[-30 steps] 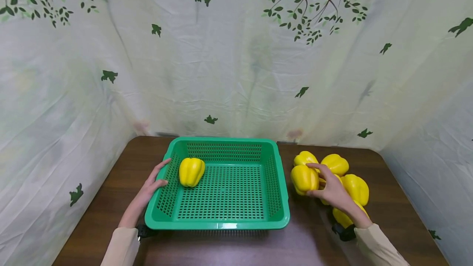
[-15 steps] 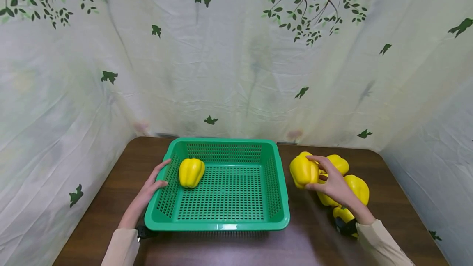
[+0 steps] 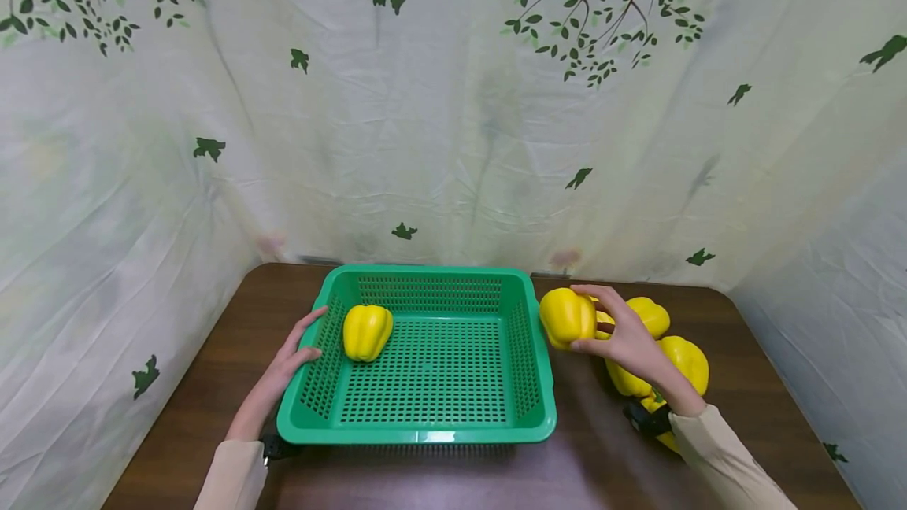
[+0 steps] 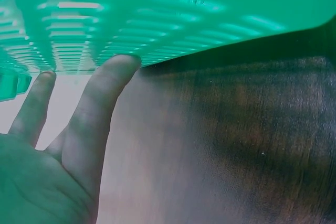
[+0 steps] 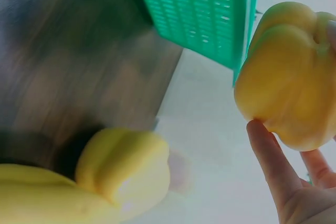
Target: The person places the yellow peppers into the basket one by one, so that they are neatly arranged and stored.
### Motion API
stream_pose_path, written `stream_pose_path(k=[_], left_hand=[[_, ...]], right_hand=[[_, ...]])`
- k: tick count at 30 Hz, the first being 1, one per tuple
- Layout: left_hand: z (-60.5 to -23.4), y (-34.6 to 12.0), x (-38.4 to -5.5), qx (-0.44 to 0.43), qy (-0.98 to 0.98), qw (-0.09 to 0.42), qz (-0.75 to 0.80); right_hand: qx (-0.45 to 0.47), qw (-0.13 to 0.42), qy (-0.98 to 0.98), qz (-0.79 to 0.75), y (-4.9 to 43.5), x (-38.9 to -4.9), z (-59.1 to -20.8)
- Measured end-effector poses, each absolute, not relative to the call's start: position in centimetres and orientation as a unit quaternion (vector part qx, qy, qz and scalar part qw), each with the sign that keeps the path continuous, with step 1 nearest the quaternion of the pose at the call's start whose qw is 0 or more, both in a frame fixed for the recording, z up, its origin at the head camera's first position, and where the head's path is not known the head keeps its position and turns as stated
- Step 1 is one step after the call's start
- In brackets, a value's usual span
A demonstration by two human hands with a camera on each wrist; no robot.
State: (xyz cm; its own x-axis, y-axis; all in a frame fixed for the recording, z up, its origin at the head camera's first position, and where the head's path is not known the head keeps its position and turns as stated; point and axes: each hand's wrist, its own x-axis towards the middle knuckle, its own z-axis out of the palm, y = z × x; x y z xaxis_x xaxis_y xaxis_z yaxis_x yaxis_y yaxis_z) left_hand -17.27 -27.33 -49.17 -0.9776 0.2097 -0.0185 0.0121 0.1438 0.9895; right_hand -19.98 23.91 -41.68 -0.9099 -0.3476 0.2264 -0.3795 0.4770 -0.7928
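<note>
Between the thumb and fingers of my right hand [image 3: 628,334], a yellow bell pepper [image 3: 567,318] is held up beside the basket's right rim. The right wrist view shows this bell pepper [image 5: 289,77] raised, a fingertip against its underside. A green plastic basket [image 3: 432,436] with perforated walls stands on the table. One yellow bell pepper [image 3: 368,333] lies inside it, toward the left. My left hand [image 3: 289,352] is at the basket's left side, fingers extended. In the left wrist view, its fingertips touch the outer wall of the basket [image 4: 173,19].
Several more yellow bell peppers [image 3: 684,360] lie clustered on the right of the brown wooden table [image 3: 765,408], partly hidden by my right hand and wrist. A pale cloth curtain [image 3: 439,140] with printed leaves hangs behind the table.
My right hand has lifted the bell pepper off the cluster and carried it left toward the basket's right rim. The left hand and basket have stayed in place.
</note>
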Motion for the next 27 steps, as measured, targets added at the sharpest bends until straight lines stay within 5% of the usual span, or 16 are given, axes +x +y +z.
stream_pose_path(k=[27], left_hand=[[-49.2, -27.3, -17.3, 0.073, 0.745, 0.083, 0.658]], right_hand=[[0.269, 0.017, -0.840, 0.471, 19.5, -21.3, -40.9]])
